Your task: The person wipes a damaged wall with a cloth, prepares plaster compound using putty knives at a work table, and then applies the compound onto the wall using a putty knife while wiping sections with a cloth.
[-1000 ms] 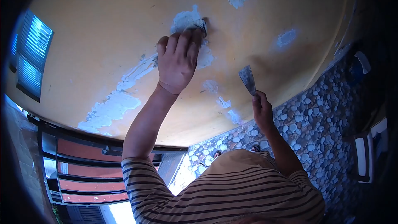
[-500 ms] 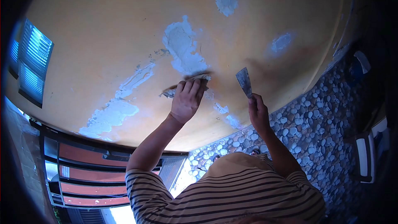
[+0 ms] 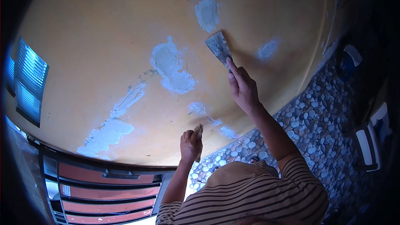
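My right hand (image 3: 243,86) grips a putty knife (image 3: 218,46), its wide metal blade dirty with filler. The blade is close to the wall (image 3: 137,21), just below a white putty patch (image 3: 207,13); I cannot tell whether it touches. Lower down, my left hand (image 3: 191,146) is closed around a flat, putty-smeared piece (image 3: 199,135), now seen nearly edge-on. Its exact kind is unclear. Above that hand is a small putty patch (image 3: 197,108), with a larger patch (image 3: 171,67) higher up.
A long putty streak (image 3: 106,135) runs along the wall's lower left. Louvred windows (image 3: 31,68) are at the far left, red slats (image 3: 108,189) below. Pebble-patterned floor (image 3: 308,121) lies to the right, with a white chair-like object (image 3: 368,148) at its edge.
My right hand has raised the putty knife up and left along the wall. My left hand has dropped lower with its flat piece, uncovering the small patch. The view has shifted slightly.
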{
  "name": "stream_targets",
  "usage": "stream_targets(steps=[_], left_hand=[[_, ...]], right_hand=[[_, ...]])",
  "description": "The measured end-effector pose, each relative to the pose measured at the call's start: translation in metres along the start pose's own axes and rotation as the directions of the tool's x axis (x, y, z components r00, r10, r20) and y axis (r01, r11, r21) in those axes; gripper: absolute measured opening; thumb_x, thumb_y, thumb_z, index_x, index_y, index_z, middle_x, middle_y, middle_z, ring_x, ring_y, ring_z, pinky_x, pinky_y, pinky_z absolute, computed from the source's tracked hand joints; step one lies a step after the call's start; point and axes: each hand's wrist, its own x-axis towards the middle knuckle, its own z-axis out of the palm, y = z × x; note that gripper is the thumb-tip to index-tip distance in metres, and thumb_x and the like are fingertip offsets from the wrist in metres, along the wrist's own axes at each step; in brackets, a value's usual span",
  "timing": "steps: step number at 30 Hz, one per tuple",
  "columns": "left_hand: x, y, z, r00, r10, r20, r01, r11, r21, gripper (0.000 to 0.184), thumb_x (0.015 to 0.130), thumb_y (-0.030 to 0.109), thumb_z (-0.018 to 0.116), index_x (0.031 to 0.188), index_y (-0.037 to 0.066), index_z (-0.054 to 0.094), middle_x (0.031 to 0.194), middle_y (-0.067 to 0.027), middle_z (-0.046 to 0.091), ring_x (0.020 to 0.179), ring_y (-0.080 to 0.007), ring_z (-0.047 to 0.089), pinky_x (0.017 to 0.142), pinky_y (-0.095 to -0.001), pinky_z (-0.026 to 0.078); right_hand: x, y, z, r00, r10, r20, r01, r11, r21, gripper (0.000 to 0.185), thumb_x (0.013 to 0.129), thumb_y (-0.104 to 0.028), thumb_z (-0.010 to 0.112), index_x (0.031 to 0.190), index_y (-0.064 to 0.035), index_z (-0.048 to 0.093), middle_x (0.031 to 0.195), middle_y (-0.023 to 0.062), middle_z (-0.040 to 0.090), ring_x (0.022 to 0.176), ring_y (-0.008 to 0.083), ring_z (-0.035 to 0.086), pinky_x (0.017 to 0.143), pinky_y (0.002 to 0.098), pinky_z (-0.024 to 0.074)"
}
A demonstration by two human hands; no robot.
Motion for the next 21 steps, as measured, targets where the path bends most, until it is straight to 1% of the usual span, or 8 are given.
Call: stream_targets(steps=[2, 3, 4, 6, 12, 14, 19, 21], left_hand=[[-0.024, -0.008, 0.004, 0.977, -0.208, -0.049, 0.204, 0.976, -0.076, 0.029, 0.081, 0.004, 0.073, 0.11, 0.002, 0.07, 0.1, -0.0134, 0.063, 0.094, -0.0331, 0.061, 0.082, -0.045, 0.049], [-0.031, -0.004, 0.0, 0.965, -0.25, -0.074, 0.245, 0.967, -0.069, 0.026, 0.081, 0.004, 0.074, 0.107, 0.0, 0.071, 0.098, -0.0148, 0.064, 0.092, -0.0344, 0.062, 0.082, -0.046, 0.05], [-0.039, -0.002, -0.001, 0.948, -0.299, -0.107, 0.29, 0.952, -0.093, 0.027, 0.081, 0.004, 0.074, 0.107, -0.001, 0.071, 0.097, -0.0162, 0.064, 0.09, -0.0352, 0.062, 0.081, -0.0464, 0.051], [-0.054, -0.002, 0.002, 0.91, -0.407, -0.085, 0.395, 0.91, -0.127, 0.027, 0.081, 0.005, 0.074, 0.106, -0.001, 0.071, 0.097, -0.0169, 0.064, 0.09, -0.0359, 0.062, 0.081, -0.0468, 0.052], [-0.073, 0.004, 0.011, 0.856, -0.513, -0.069, 0.5, 0.854, -0.146, 0.029, 0.082, 0.009, 0.074, 0.109, -0.002, 0.071, 0.098, -0.0167, 0.064, 0.091, -0.0358, 0.063, 0.082, -0.0464, 0.053], [-0.072, 0.006, 0.009, 0.858, -0.51, -0.066, 0.496, 0.854, -0.153, 0.029, 0.083, 0.009, 0.073, 0.11, -0.001, 0.072, 0.099, -0.0167, 0.064, 0.092, -0.0358, 0.063, 0.082, -0.0464, 0.053], [-0.067, 0.003, 0.01, 0.861, -0.507, -0.037, 0.491, 0.85, -0.192, 0.029, 0.083, 0.01, 0.074, 0.111, 0.0, 0.072, 0.101, -0.0168, 0.064, 0.093, -0.0357, 0.064, 0.083, -0.0467, 0.053], [-0.066, -0.004, 0.01, 0.869, -0.494, -0.041, 0.477, 0.857, -0.196, 0.03, 0.083, 0.011, 0.075, 0.111, 0.0, 0.072, 0.102, -0.0169, 0.064, 0.095, -0.0359, 0.064, 0.084, -0.0462, 0.053]], right_hand=[[0.003, 0.013, 0.008, 0.999, -0.039, -0.005, 0.039, 0.999, -0.024, 0.055, 0.101, -0.008, 0.06, 0.154, -0.0179, 0.048, 0.084, 0.0095, 0.058, 0.067, 0.0243, 0.062, 0.06, 0.039, 0.0551], [0.001, 0.019, 0.011, 0.998, -0.058, -0.031, 0.058, 0.998, -0.009, 0.056, 0.101, -0.007, 0.061, 0.154, -0.0178, 0.048, 0.084, 0.0093, 0.058, 0.067, 0.0241, 0.061, 0.06, 0.0391, 0.0551], [0.002, 0.021, 0.012, 0.996, -0.075, -0.054, 0.075, 0.997, 0.005, 0.056, 0.1, -0.006, 0.061, 0.154, -0.0177, 0.048, 0.084, 0.0092, 0.057, 0.066, 0.024, 0.061, 0.059, 0.0392, 0.0551], [0.009, 0.021, 0.011, 0.995, -0.086, -0.048, 0.086, 0.996, -0.002, 0.057, 0.1, -0.006, 0.062, 0.154, -0.0179, 0.048, 0.085, 0.0089, 0.058, 0.067, 0.0238, 0.061, 0.059, 0.0387, 0.0555], [0.037, 0.003, 0.011, 0.987, -0.137, -0.078, 0.135, 0.99, -0.033, 0.058, 0.1, -0.006, 0.063, 0.155, -0.0191, 0.048, 0.087, 0.0084, 0.06, 0.068, 0.0235, 0.062, 0.058, 0.0379, 0.0556], [0.037, 0.004, 0.014, 0.984, -0.154, -0.089, 0.151, 0.987, -0.047, 0.059, 0.1, -0.007, 0.063, 0.155, -0.0193, 0.048, 0.086, 0.0084, 0.059, 0.068, 0.0235, 0.062, 0.058, 0.0378, 0.0555], [0.047, -0.008, 0.011, 0.989, -0.124, -0.087, 0.117, 0.99, -0.08, 0.059, 0.1, -0.008, 0.063, 0.155, -0.0195, 0.047, 0.087, 0.0087, 0.06, 0.068, 0.024, 0.063, 0.058, 0.038, 0.0558], [0.047, -0.008, 0.009, 0.986, -0.136, -0.095, 0.126, 0.986, -0.106, 0.059, 0.1, -0.008, 0.064, 0.155, -0.0196, 0.047, 0.087, 0.0088, 0.06, 0.069, 0.024, 0.063, 0.058, 0.0378, 0.0562]])
